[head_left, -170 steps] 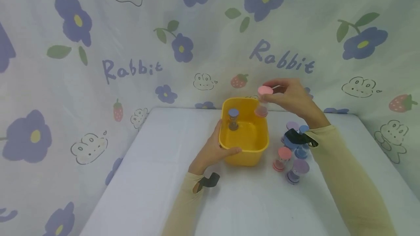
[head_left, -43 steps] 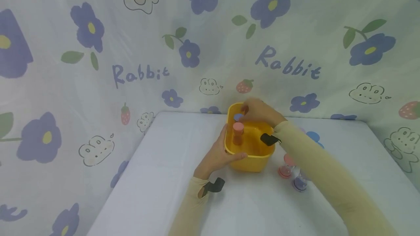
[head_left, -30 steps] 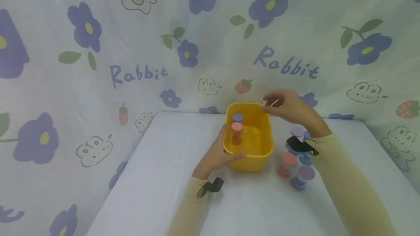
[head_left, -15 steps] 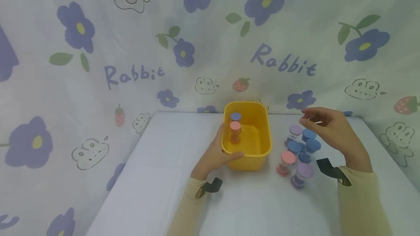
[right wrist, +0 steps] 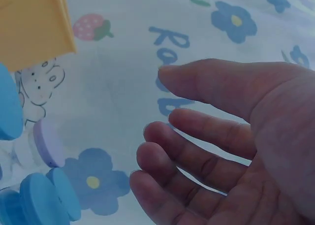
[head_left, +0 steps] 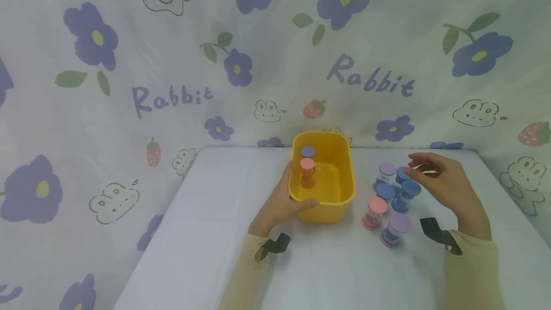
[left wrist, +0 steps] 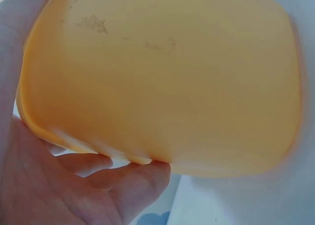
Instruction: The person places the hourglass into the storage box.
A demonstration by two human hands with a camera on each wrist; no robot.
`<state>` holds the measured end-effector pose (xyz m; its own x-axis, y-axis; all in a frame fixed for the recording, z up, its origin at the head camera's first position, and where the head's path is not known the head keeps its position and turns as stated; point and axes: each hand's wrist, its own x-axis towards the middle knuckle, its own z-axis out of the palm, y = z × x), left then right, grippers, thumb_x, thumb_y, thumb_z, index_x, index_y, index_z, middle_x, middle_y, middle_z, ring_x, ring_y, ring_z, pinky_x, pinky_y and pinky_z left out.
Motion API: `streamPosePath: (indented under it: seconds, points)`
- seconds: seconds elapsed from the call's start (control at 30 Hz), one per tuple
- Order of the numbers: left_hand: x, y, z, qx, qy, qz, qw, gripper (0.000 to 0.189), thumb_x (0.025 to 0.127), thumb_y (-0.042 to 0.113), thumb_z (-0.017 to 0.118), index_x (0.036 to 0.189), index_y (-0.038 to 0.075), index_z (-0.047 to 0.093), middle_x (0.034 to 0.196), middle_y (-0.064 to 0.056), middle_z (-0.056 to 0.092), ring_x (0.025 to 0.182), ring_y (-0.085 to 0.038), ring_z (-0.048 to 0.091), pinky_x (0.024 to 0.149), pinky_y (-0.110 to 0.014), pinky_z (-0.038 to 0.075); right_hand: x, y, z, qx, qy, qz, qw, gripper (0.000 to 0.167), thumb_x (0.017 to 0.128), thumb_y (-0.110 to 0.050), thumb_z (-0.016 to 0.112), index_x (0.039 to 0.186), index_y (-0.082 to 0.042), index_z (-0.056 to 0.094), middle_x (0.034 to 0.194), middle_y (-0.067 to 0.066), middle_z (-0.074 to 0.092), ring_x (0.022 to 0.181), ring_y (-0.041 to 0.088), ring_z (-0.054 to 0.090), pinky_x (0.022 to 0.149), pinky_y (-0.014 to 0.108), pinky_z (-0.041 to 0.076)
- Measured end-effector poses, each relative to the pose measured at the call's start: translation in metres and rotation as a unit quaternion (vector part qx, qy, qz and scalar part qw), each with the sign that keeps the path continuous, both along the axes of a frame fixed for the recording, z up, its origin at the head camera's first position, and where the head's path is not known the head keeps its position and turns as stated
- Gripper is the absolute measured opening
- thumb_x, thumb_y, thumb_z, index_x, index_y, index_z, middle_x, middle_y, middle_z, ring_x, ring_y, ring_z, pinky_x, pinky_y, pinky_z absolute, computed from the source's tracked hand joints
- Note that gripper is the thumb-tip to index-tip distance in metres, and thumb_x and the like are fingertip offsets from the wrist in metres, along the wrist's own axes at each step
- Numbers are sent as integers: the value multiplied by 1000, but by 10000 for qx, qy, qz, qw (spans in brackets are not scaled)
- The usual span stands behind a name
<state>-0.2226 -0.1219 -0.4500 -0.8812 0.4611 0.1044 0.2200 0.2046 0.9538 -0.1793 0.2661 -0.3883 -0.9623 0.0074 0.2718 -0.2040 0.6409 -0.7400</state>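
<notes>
My left hand (head_left: 275, 204) grips a yellow plastic bin (head_left: 325, 212), its thumb over the front rim and its fingers along the left side. Inside, a blue-purple-capped hourglass (head_left: 307, 152) and a pink hourglass (head_left: 307, 165) stand upright along the left wall. To the bin's right is a cluster of hourglasses, including a blue one (head_left: 410, 189), a pink one (head_left: 376, 207) and a purple one (head_left: 399, 224). Over the cluster's right side hovers my right hand (head_left: 447, 183), fingers loosely bent. Nothing lies between its thumb and fingers (right wrist: 192, 171) in the right wrist view.
A lilac-capped hourglass (head_left: 387, 170) stands at the back of the cluster. The white table (head_left: 215, 214) meets a patterned cloth backdrop (head_left: 267, 51) just behind the bin.
The pink hourglass that my right hand held above the bin now stands inside it. That hand has let go and moved right to the cluster. My left hand keeps its grip.
</notes>
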Motion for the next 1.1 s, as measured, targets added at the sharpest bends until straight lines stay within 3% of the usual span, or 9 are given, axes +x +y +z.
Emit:
streamPosePath:
  seconds: [0.23,0.37,0.53,0.73,0.8,0.9,1.0,1.1]
  points:
    - [0,1,0,-15,22,20,10000,111,82,36,88,159,47,9,164,-1,36,143,-37,45,122,-64,35,-1,13,-8,26,-353,-116,9993,52,95,-32,76,138,-5,62,106,-24,62,90,-17,56,76,0,47]
    - [-1,1,0,-95,27,65,9999,112,81,40,89,159,48,9,165,2,35,145,-38,43,123,-63,34,-3,24,-16,90,-642,-212,9977,55,95,-38,75,138,-8,61,114,-11,65,90,-18,56,75,3,47]
    - [-1,1,0,-9,61,16,10000,111,83,31,88,159,47,10,164,0,36,144,-40,43,123,-64,34,-6,32,-24,174,-1016,-123,9946,56,94,-41,75,137,-9,61,127,10,66,91,-18,55,74,9,48]
    - [-3,1,-2,23,155,-14,9999,110,83,29,87,159,46,10,163,-4,37,143,-41,43,122,-65,34,-10,36,-30,278,-1358,71,9903,60,94,-43,75,137,-4,59,131,20,66,91,-16,55,76,11,49]
    - [-4,1,-3,17,165,-16,9999,110,82,33,88,159,46,10,163,-5,37,143,-41,43,122,-65,35,-12,36,-32,368,-1512,88,9878,62,94,-45,74,138,-4,58,132,20,65,97,-8,58,80,18,51]
    - [-4,0,-4,41,164,-45,9998,111,81,36,88,160,45,10,162,-6,37,144,-41,43,121,-65,35,-13,38,-36,415,-1795,119,9828,68,94,-50,73,140,-4,55,135,21,63,111,15,63,88,36,54]
    - [-3,0,-3,38,122,-33,9999,110,82,34,88,159,46,10,163,-4,37,144,-40,43,122,-64,35,-13,39,-40,418,-2003,161,9787,72,93,-52,73,141,-2,53,137,24,61,123,37,59,93,51,53]
    - [-3,0,-2,15,60,9,10000,109,83,32,87,159,47,10,163,-2,37,144,-37,44,122,-64,35,-13,40,-43,463,-2098,207,9764,74,93,-52,73,141,-1,53,137,25,61,125,41,58,94,54,53]
